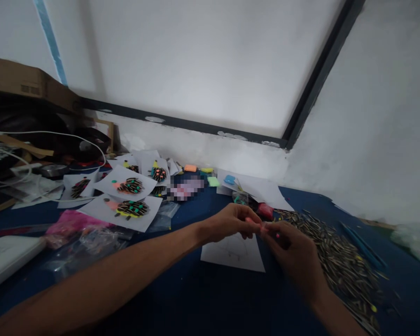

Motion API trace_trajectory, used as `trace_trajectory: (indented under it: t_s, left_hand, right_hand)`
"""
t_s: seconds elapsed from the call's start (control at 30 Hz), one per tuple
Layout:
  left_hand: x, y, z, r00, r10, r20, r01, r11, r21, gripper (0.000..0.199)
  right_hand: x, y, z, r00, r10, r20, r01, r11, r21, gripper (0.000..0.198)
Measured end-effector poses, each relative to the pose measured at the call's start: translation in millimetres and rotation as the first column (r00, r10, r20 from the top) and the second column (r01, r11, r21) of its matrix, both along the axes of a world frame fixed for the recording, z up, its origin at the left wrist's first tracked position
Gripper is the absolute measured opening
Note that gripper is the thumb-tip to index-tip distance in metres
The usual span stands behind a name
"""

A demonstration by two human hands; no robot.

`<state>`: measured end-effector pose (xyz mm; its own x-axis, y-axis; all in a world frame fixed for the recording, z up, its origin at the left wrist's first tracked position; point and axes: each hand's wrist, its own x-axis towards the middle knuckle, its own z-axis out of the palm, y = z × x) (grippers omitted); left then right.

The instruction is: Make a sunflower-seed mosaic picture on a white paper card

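Note:
My left hand [231, 221] and my right hand [296, 252] meet fingertip to fingertip over the table. Between them they pinch a small lump of coral-pink modelling clay [249, 220], partly hidden by the fingers. A tiny bright pink dot [277, 235] shows at my right fingers; what it is I cannot tell. Below my left hand lies a white sheet [238, 259] with a faint pencil drawing, partly covered by the hand. A wide heap of striped sunflower seeds [336, 252] spreads just right of my right hand.
Finished-looking seed-and-clay hedgehog pictures [131, 208] lie at the left back. Clay packets in orange [190, 168], green [213, 181], blue [229, 179] and red [265, 210] sit along the back. Blue tweezers-like tool [362, 245] lies right; a white device [10, 256] and plastic bags [87, 238] left.

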<state>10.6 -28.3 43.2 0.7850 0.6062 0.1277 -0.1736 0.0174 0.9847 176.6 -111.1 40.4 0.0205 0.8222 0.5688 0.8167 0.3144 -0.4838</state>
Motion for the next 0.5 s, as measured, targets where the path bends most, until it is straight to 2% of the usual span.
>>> trace_trajectory:
  t_s: [0.2,0.37,0.5]
  left_hand:
    - [-0.1,4.1,-5.4,0.997,-0.053,0.048,0.054,0.999,-0.005,0.032]
    - [0.3,3.2,-3.4,1.0,-0.026,0.013,0.024,0.991,0.13,0.024]
    - [2.1,0.4,-1.7,1.0,0.019,-0.02,-0.015,0.987,0.159,0.022]
  right_hand:
    - [0.4,-1.4,2.9,0.996,-0.052,-0.072,0.051,0.998,-0.028,0.027]
    - [-1.5,-0.3,2.3,0.973,-0.063,-0.221,0.037,0.992,-0.119,0.032]
    - [-2.3,1.0,1.8,0.958,-0.064,-0.279,0.016,0.985,-0.171,0.033]
